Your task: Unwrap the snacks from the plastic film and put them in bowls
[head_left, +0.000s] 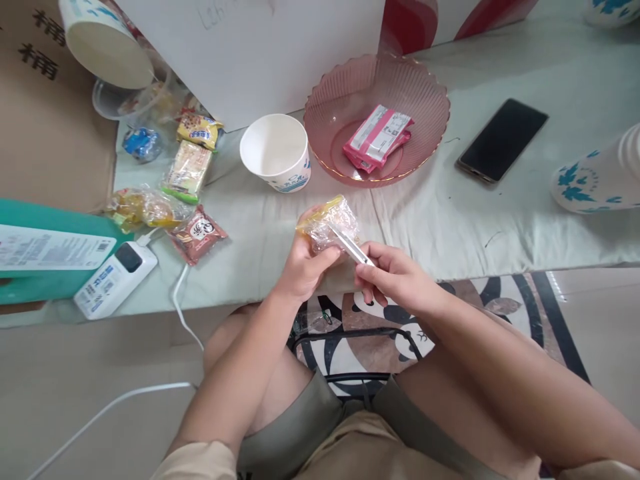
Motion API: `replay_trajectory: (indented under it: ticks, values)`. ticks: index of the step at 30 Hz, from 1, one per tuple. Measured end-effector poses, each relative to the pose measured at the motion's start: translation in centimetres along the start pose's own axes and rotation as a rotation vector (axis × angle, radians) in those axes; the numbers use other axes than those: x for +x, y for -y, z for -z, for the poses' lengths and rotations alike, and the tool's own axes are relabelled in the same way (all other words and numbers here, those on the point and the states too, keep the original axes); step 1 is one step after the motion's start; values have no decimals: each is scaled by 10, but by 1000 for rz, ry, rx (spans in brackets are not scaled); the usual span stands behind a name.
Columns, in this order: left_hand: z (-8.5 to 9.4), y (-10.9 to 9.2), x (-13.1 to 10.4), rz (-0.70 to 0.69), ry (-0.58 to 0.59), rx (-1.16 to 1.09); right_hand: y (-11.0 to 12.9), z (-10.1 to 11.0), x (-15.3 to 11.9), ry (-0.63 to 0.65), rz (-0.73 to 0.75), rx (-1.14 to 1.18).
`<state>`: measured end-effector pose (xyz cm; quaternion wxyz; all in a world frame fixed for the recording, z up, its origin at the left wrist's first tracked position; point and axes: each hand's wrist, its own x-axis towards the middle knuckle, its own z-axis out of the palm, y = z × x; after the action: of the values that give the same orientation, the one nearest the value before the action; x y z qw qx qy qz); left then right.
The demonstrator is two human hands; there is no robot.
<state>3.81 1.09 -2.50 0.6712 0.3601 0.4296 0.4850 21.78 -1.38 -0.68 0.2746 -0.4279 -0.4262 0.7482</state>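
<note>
My left hand [301, 267] is closed around a snack in a clear wrapper with a yellow edge [334, 217], just over the table's front edge. In my right hand [393, 273] is a slim silver utility knife [356, 249], its blade pointing up and left. The blade tip lies against the wrapper; whether it has pierced the plastic I cannot tell. Behind my hands stands a white paper cup [277, 152] with a blue print. To its right is a pink ribbed glass bowl [320, 133] holding pink-and-white packets [379, 137].
On the left lie several wrapped snacks [188, 170], a brown packet [199, 235] and a white power bank [116, 279] with a cable [181, 303]. A phone [504, 140] and stacked paper cups [600, 175] are on the right. A white box [260, 53] stands behind.
</note>
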Motion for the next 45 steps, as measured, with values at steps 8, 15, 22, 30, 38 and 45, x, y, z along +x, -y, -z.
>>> replay_trajectory:
  ticks: [8, 15, 22, 30, 38, 45]
  values:
    - [12, 11, 5, -114, 66, 130, 0, 2, -2, -244, 193, -238]
    - [13, -12, 3, -86, 25, 13, -1, 3, -2, -169, 73, -410]
    - [39, -41, 7, -143, -159, -67, 6, 17, -4, -305, 45, -585]
    - [35, -9, 10, -170, -70, 60, -6, 63, 6, -883, 422, -1301]
    - [13, 6, 0, -401, -147, 662, -15, 23, 10, -413, 736, -1055]
    - [19, -7, -1, -353, -247, 735, -21, 15, 14, -309, 680, -895]
